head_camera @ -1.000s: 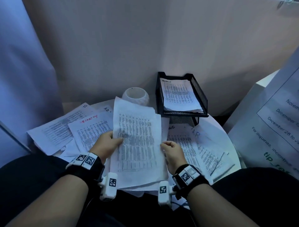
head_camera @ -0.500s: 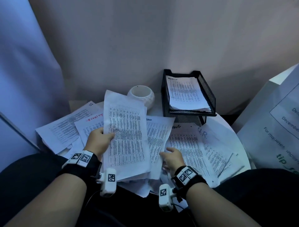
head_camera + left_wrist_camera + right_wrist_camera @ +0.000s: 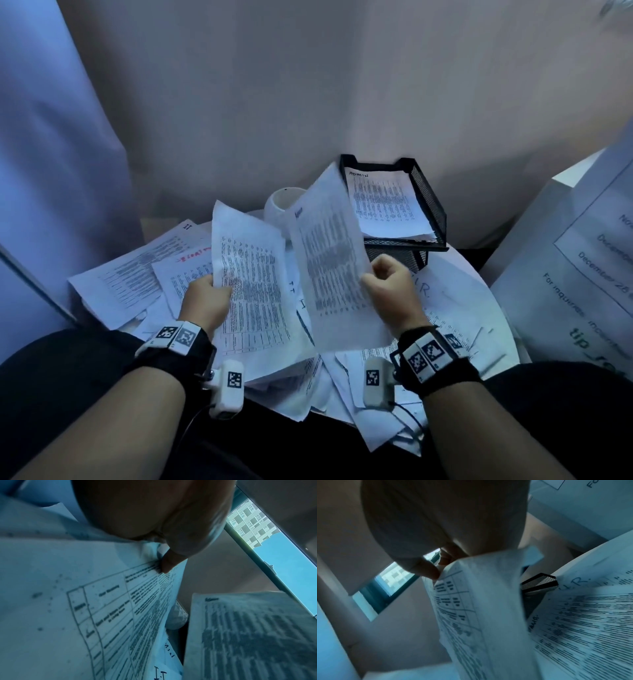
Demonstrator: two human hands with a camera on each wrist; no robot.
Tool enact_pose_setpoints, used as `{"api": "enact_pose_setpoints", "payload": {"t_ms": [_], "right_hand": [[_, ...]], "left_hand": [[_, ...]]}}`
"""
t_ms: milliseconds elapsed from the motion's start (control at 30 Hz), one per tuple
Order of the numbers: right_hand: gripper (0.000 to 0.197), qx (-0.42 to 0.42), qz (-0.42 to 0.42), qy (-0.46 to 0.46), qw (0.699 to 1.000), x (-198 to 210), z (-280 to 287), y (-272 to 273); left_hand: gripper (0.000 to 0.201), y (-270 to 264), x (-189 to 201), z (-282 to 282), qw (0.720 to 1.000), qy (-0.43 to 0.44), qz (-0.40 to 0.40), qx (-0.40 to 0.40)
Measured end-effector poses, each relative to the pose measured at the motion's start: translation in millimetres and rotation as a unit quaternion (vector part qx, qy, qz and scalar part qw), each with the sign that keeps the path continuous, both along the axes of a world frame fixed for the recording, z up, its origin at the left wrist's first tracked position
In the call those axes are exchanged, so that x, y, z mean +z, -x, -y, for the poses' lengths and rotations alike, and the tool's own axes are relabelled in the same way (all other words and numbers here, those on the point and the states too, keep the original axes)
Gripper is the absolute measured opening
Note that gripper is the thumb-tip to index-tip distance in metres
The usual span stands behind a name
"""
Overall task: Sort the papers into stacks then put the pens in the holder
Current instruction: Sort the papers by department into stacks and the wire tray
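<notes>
My left hand (image 3: 209,301) grips a sheaf of printed sheets (image 3: 253,294) by its left edge, thumb on the top page (image 3: 120,601). My right hand (image 3: 390,284) pinches a single printed sheet (image 3: 329,263) by its right edge and holds it lifted and tilted, its top reaching the black mesh tray (image 3: 428,192). In the right wrist view the thumb (image 3: 426,569) presses that sheet (image 3: 479,608). The tray holds a page headed ADMIN (image 3: 383,205). A white round holder (image 3: 282,205) stands behind the raised sheets, partly hidden. More loose papers (image 3: 137,277) cover the round table. No pens show.
Papers marked H.R. (image 3: 445,301) lie right of my right hand, others hang over the table's near edge (image 3: 376,421). A large white board with printed text (image 3: 582,267) leans at the right. A wall stands close behind and a curtain (image 3: 51,171) at the left.
My right hand has risen from the table, taken one sheet and lifted it up and right toward the tray. The left hand's sheaf has tilted slightly left.
</notes>
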State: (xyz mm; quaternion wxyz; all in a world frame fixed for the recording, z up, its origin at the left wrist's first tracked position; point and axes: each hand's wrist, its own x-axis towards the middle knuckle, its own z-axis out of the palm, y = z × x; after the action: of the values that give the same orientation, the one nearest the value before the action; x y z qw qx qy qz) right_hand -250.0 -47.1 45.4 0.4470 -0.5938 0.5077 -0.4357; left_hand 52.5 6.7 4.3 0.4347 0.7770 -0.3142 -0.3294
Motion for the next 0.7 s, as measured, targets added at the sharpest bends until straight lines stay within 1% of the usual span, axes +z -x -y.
{"api": "enact_pose_setpoints", "payload": {"t_ms": [67, 133, 200, 233, 333, 367, 433, 500, 533, 600, 667, 700], "right_hand": [[0.012, -0.015, 0.094, -0.016, 0.995, 15, 0, 4], [0.012, -0.027, 0.176, -0.053, 0.983, 21, 1, 9], [0.014, -0.034, 0.226, -0.100, 0.968, 18, 3, 13], [0.015, -0.038, 0.232, -0.123, 0.964, 13, 4, 15], [0.020, -0.053, 0.189, -0.188, 0.962, -10, -1, 15], [0.019, -0.053, 0.171, -0.212, 0.961, -19, -3, 14], [0.016, -0.053, 0.140, -0.252, 0.956, -40, -7, 10], [0.008, -0.055, 0.122, -0.274, 0.952, -55, -11, 4], [0.012, -0.050, 0.129, -0.280, 0.950, -60, -12, 0], [0.038, -0.036, 0.131, -0.291, 0.947, -67, -13, -8], [0.049, -0.017, 0.090, -0.280, 0.955, -67, -15, -14], [0.051, -0.006, 0.069, -0.275, 0.959, -67, -16, -16]], "left_hand": [[0.010, 1, 2, -1, 1.000, 0.004, -0.010, -0.003], [0.020, 2, 3, -2, 0.999, 0.014, -0.030, -0.007], [0.025, 4, 7, -3, 0.997, 0.034, -0.059, -0.026], [0.026, 7, 10, -4, 0.995, 0.046, -0.077, -0.039], [0.044, 14, 20, -6, 0.985, 0.074, -0.134, -0.076], [0.042, 17, 24, -6, 0.981, 0.079, -0.155, -0.087], [0.025, 26, 33, -10, 0.973, 0.074, -0.189, -0.107], [0.024, 31, 33, -11, 0.966, 0.073, -0.219, -0.119], [0.025, 35, 34, -12, 0.961, 0.077, -0.236, -0.121], [0.031, 38, 34, -12, 0.955, 0.081, -0.264, -0.104], [0.048, 41, 31, -13, 0.958, 0.084, -0.260, -0.093], [0.057, 40, 29, -13, 0.962, 0.076, -0.241, -0.099]]}}
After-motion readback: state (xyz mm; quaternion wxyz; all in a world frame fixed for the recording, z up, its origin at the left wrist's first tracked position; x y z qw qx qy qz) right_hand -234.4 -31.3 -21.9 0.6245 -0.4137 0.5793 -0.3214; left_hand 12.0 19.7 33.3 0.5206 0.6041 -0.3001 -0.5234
